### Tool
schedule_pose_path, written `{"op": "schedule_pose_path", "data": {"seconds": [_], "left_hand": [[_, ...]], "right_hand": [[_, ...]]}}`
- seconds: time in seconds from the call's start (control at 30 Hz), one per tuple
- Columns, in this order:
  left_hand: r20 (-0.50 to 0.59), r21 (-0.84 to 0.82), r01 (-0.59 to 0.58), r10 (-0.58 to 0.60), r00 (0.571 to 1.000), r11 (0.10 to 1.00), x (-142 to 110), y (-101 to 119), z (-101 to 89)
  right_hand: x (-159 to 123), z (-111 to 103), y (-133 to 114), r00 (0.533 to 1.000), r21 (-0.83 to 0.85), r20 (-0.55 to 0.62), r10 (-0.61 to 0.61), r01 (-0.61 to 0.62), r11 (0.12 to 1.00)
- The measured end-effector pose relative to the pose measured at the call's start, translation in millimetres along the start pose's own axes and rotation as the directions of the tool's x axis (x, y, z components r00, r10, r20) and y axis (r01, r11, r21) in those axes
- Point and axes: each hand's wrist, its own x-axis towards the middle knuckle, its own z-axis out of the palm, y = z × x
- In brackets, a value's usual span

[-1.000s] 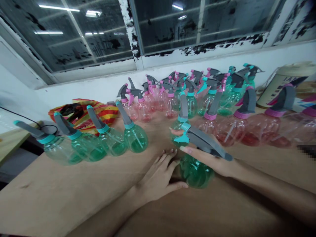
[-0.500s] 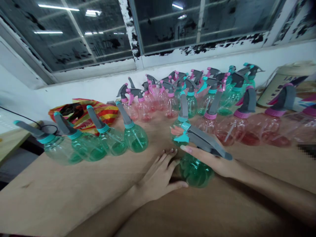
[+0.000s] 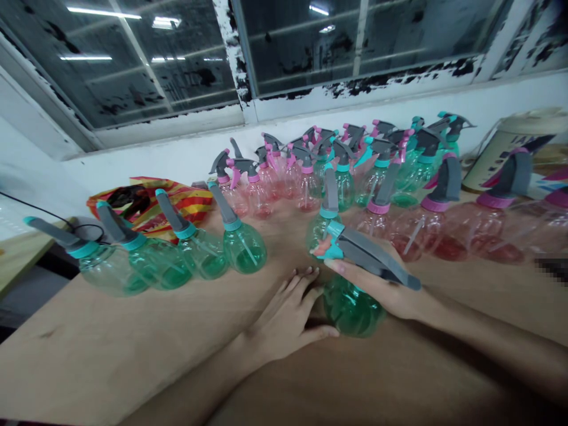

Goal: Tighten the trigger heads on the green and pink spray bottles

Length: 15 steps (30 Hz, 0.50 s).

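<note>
A green spray bottle point(image 3: 352, 307) with a grey and turquoise trigger head stands on the wooden table point(image 3: 186, 349), in front of me. My right hand point(image 3: 377, 284) is closed around its neck and head, with fingertips showing by the turquoise trigger. My left hand point(image 3: 288, 319) lies on the tabletop at the bottle's left side, fingers stretched out, the thumb close to its base. Whether that thumb touches the bottle I cannot tell. Just behind is another green spray bottle point(image 3: 320, 228), partly covered by the held one's head.
Several green spray bottles point(image 3: 244, 251) line up on the left. Pink spray bottles point(image 3: 448, 236) form a row on the right. A mixed cluster of bottles point(image 3: 308, 189) stands along the wall. A red-yellow plastic bag point(image 3: 186, 204) and a beige container point(image 3: 503, 148) flank it.
My right hand's fingertips have shifted slightly down and right at the trigger, and the spray head has turned a little. The left hand and the other bottles look the same.
</note>
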Motion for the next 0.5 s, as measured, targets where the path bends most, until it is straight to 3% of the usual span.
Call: {"op": "schedule_pose_path", "data": {"seconds": [0.23,0.5], "left_hand": [[-0.012,0.000,-0.006,0.006,1.000,1.000,-0.4,-0.6,0.3],[-0.022,0.014,-0.001,0.001,1.000,1.000,0.0,0.1,-0.1]], "right_hand": [[0.5,1.1,-4.4,0.999,-0.083,-0.044,-0.007,0.004,0.997],[-0.9,-1.0,-0.5,0.996,0.016,0.005,0.084,-0.084,0.996]]}}
